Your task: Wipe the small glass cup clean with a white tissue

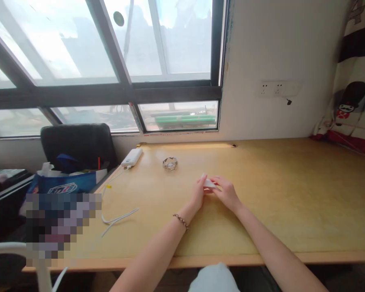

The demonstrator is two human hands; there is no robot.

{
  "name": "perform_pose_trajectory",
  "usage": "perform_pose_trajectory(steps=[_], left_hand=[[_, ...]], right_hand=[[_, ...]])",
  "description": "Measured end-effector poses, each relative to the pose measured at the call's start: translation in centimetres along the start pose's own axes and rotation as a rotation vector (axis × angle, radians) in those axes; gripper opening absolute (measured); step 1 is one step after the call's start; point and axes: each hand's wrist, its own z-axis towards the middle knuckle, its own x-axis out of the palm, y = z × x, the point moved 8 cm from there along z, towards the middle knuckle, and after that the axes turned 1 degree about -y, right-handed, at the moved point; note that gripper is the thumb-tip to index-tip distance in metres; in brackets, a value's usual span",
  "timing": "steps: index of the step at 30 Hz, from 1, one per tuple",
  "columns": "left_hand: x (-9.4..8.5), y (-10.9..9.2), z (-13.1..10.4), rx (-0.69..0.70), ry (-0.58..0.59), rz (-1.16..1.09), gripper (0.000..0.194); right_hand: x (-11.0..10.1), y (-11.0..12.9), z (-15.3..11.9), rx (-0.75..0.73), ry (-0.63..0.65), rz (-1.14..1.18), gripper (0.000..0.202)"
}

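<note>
White piece held between both hands

The white piece [209, 184] is held just above the table [298, 202], near its middle. The left hand [197, 194] grips one end, thumb upright against it; the right hand [226, 192] has its fingers closed in on the other end. As for progress, the piece is in hand and not set down; it is too small and covered to tell whether it has been folded or opened, or how much handling is left.

Beyond the hands stands a round shiny thing [170, 164], apart from them and untouched. Farther left lies a power bank [132, 157], a white cable [118, 218] trailing nearer. Past the table's left edge are a blue bag [67, 184] and a black chair [77, 142].
</note>
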Motion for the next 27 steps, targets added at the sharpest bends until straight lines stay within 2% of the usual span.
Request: perform_pose_trajectory(steps=[3, 6, 10, 14, 18, 20, 24, 27], left_hand=[[0.5, -0.2, -0.1, -0.002, 0.047, 0.017, 0.041], [1.0, -0.5, -0.2, 0.021, 0.087, 0.047, 0.036], [1.3, -0.5, -0.1, 0.066, 0.096, 0.097, 0.028], [1.6, -0.4, -0.3, 0.078, 0.115, 0.117, 0.026], [1.5, -0.5, -0.5, 0.049, 0.108, 0.081, 0.030], [1.0, -0.4, -0.3, 0.027, 0.070, 0.065, 0.029], [-0.9, -0.1, 0.6, 0.040, -0.089, 0.006, 0.016], [-1.8, 0.2, 1.0, 0.046, -0.142, -0.012, 0.013]], right_hand=[[-0.8, -1.9, 0.1, 0.182, -0.090, 0.090, 0.017], [-1.0, -4.2, -0.3, 0.375, -0.141, 0.216, 0.027], [-0.1, -6.2, -1.1, 0.561, -0.132, 0.517, 0.032], [0.3, -6.4, -1.4, 0.635, -0.141, 0.662, 0.027], [-0.1, -6.8, -1.5, 0.688, -0.231, 0.736, 0.024], [-0.4, -7.5, -1.5, 0.705, -0.289, 0.779, 0.021], [-1.5, -9.3, -1.8, 0.735, -0.409, 0.831, 0.016], [-1.9, -9.9, -1.8, 0.758, -0.442, 0.852, 0.013]])
